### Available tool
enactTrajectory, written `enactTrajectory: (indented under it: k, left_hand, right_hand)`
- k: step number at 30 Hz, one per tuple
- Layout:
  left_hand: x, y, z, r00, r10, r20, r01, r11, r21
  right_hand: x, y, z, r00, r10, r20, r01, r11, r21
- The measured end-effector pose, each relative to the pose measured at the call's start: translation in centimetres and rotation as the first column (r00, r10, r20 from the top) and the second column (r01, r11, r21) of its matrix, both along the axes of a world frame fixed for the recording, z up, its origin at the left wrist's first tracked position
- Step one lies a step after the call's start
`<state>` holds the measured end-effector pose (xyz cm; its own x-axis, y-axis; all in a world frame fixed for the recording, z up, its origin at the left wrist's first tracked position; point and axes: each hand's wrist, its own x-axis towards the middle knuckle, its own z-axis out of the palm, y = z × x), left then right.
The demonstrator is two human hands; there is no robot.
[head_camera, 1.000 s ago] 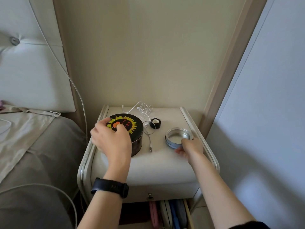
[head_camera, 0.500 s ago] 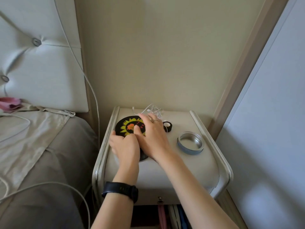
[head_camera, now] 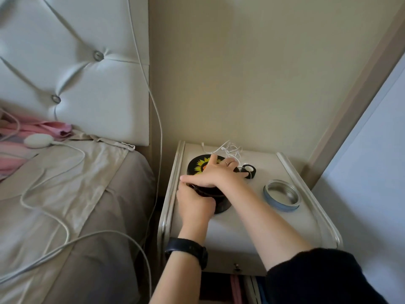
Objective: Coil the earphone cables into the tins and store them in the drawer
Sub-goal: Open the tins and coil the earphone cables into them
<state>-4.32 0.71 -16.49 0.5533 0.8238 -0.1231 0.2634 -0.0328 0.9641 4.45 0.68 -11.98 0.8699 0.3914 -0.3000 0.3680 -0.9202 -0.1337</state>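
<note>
A round black tin with a sunflower lid point(head_camera: 198, 166) stands at the left of the nightstand top point(head_camera: 245, 224). My left hand point(head_camera: 194, 205) grips the tin's near side. My right hand point(head_camera: 215, 172) lies across the lid, fingers wrapped over its edge. A tangle of white earphone cable point(head_camera: 230, 149) lies behind the tin. A small black roll point(head_camera: 249, 171) sits just right of the tin. An open silver tin with a blue rim point(head_camera: 281, 196) rests at the right, untouched.
The nightstand has raised side rails point(head_camera: 171, 194) and a drawer knob point(head_camera: 236, 266) at the front. Below it, flat items point(head_camera: 237, 289) stand in an open space. A bed with white cables point(head_camera: 54, 216) is at the left; a wall is at the right.
My right hand left the silver tin and moved left onto the sunflower lid. My left hand slid down to the tin's near side. The camera view shifted left.
</note>
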Motion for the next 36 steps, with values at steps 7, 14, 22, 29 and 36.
enactTrajectory:
  k: [7, 14, 22, 29, 36]
  left_hand:
    - [0.8, 0.3, -3.0, 0.979, -0.120, -0.167, 0.167, 0.937, 0.308]
    - [0.2, 2.1, -5.1, 0.968, -0.245, 0.056, 0.213, 0.920, 0.330]
    - [0.3, 2.3, -5.7, 0.970, -0.236, 0.054, 0.192, 0.886, 0.422]
    - [0.1, 2.1, -5.4, 0.974, -0.218, 0.054, 0.177, 0.892, 0.417]
    - [0.1, 2.1, -5.2, 0.976, -0.215, 0.039, 0.178, 0.885, 0.430]
  right_hand:
    - [0.1, -0.3, 0.1, 0.999, 0.052, 0.015, -0.052, 0.999, 0.009]
    - [0.1, -1.9, -2.2, 0.980, 0.125, 0.157, -0.149, 0.976, 0.157]
    - [0.4, -2.7, -2.0, 0.970, 0.196, 0.142, -0.220, 0.959, 0.179]
    - [1.1, -3.0, -0.8, 0.950, 0.292, 0.107, -0.305, 0.942, 0.138]
    - [2.3, -3.5, -0.1, 0.929, 0.369, 0.039, -0.370, 0.915, 0.161]
